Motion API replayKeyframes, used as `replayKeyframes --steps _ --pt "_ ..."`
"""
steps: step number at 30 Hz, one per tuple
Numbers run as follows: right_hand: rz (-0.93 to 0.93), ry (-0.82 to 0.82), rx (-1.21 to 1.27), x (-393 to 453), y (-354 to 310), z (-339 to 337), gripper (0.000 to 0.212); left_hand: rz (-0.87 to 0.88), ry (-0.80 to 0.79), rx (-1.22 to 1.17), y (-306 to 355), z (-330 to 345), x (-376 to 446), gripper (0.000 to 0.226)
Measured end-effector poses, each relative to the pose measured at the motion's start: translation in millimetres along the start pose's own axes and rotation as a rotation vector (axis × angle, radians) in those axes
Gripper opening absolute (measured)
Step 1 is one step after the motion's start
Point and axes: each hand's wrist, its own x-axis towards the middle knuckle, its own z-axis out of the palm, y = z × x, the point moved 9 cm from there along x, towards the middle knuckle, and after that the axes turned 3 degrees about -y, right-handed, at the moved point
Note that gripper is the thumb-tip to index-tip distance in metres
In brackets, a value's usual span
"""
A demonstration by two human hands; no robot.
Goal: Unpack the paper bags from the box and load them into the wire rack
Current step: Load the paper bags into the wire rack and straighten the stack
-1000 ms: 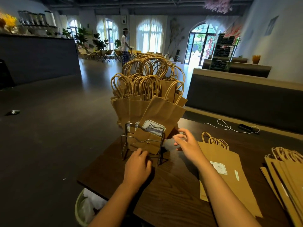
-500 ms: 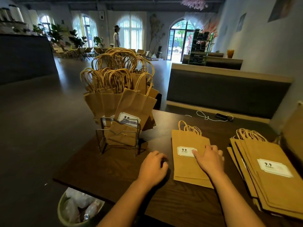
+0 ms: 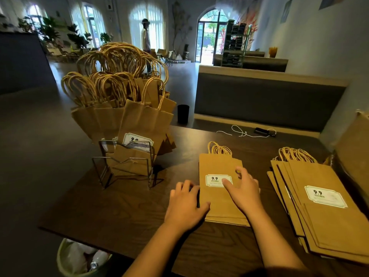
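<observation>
A wire rack (image 3: 127,166) stands on the dark wooden table (image 3: 123,212) at the left, crammed with upright brown paper bags (image 3: 119,100) with twisted handles. A small flat stack of paper bags (image 3: 217,166) with a white 9.9 label lies in the middle. My right hand (image 3: 243,190) rests on top of it with fingers spread, the thumb on the label. My left hand (image 3: 185,204) lies at the stack's left edge, thumb on the top bag. A bigger fanned stack of bags (image 3: 327,216) lies to the right, beside the cardboard box (image 3: 355,144).
A waste bin (image 3: 79,258) with plastic rubbish stands below the table's near left corner. A black cup (image 3: 183,113), a white cord (image 3: 239,133) and a small black device (image 3: 261,131) are at the far edge, before a grey bench back (image 3: 267,96). A person (image 3: 145,37) stands far off.
Both hands left the rack and moved right to the small flat stack. The right hand settled on its top; the left came up to its left edge. The view swung right.
</observation>
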Motion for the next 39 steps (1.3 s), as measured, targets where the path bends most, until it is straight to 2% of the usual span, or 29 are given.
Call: replayKeyframes --steps 4,9,12,16,17,19,20,22,27,29,32,34,37,39 --pt "0.037 0.013 0.143 -3 0 -8 0.075 -0.013 0.01 -0.05 -1 0 0 0.061" --pt "0.046 0.018 0.418 -6 -4 -12 0.095 -0.066 0.048 -0.255 -5 -7 -2 0.054" --pt "0.035 -0.015 0.62 -12 -13 -16 0.083 -0.134 0.056 -0.524 -13 -12 -6 0.044" --pt "-0.018 -0.167 0.876 -18 -23 -7 0.043 -0.158 0.065 -0.992 -18 -8 -11 0.026" --pt "-0.025 -0.217 0.945 -19 -25 -3 0.043 -0.164 0.088 -1.048 -20 -10 -13 0.022" --pt "-0.015 -0.317 1.042 -22 -29 6 0.074 -0.189 0.142 -1.131 -28 -14 -14 0.018" --pt "-0.014 -0.354 1.032 -24 -30 11 0.091 -0.204 0.174 -1.144 -32 -17 -14 0.018" --pt "-0.046 -0.383 0.901 -26 -33 18 0.098 -0.243 0.248 -1.125 -43 -25 -13 0.019" --pt "-0.111 -0.454 0.691 -36 -45 32 0.063 -0.279 0.343 -1.103 -52 -34 -14 0.025" --pt "-0.099 -0.433 0.671 -34 -46 30 0.06 -0.247 0.38 -1.012 -54 -45 -18 0.025" --pt "-0.062 -0.374 0.659 -28 -47 27 0.064 -0.181 0.535 -0.805 -62 -78 -26 0.024" --pt "-0.031 -0.331 0.663 -25 -50 24 0.056 -0.147 0.626 -0.671 -72 -95 -35 0.024" --pt "-0.045 -0.303 0.7 -22 -63 19 0.04 -0.235 0.765 -0.62 -105 -107 -51 0.021" --pt "-0.057 -0.292 0.723 -20 -73 16 0.041 -0.342 0.859 -0.684 -132 -111 -61 0.016"
